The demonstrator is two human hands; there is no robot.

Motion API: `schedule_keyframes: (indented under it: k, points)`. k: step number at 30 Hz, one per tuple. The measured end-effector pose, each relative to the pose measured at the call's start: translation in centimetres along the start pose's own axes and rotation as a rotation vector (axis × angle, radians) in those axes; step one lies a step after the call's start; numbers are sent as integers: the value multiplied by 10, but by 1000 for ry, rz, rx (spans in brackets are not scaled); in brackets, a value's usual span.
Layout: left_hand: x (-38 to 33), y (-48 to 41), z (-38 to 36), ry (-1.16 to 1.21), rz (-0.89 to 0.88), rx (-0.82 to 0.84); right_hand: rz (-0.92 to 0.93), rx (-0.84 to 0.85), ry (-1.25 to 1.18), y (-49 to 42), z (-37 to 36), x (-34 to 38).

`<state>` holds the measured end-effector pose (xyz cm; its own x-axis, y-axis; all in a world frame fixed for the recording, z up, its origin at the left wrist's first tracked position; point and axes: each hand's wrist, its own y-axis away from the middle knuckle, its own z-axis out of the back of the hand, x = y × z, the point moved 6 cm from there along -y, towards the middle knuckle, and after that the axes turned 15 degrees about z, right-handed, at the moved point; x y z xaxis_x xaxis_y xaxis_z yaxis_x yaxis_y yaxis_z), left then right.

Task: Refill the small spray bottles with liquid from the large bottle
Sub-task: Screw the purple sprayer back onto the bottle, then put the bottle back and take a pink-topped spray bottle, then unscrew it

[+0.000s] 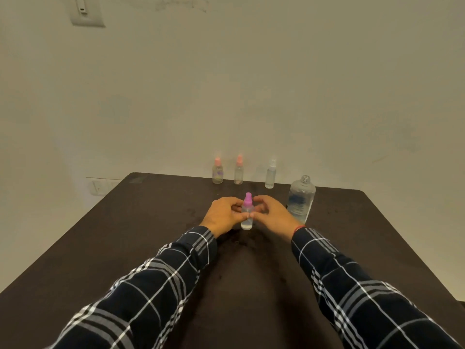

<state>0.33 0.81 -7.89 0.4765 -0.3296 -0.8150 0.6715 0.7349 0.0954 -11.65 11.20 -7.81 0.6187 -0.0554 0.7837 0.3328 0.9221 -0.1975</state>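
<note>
Two hands, one bottle.
Left hand (221,215) and right hand (272,213) pinch pink-capped bottle (246,221); large bottle (301,200) right of it, label unreadable.

We see the pink-topped spray bottle (246,222) upright mid-surface, clear, with a little liquid at its base. Three more stand in a row at the far edge: a left orange-topped bottle (217,175), a second orange-topped bottle (238,174), a clear-topped bottle (270,177). The large bottle (301,201), clear and uncapped, stands upright to the right
</note>
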Motion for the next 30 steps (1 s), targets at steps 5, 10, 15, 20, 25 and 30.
schedule_keyframes:
  k: [5, 10, 15, 20, 25, 30]
  points:
    - [-10, -8, 7, 5, -35, -44, -26, -102, 100, -3, -4, -13]
    - [-28, -32, 17, 49, -30, -56, 18, -276, 182, -29, 10, 0]
    - [-30, -69, 31, 71, 25, -197, -98, -438, 185, -67, 21, -17]
    - [-26, -105, 40, 2, 93, -353, -203, -515, 174, -106, 22, -38]
    - [-30, -137, 30, -33, 118, -338, -267, -527, 212, -132, 15, -51]
    - [-26, -163, 26, -55, 151, -386, -284, -532, 283, -146, 13, -59]
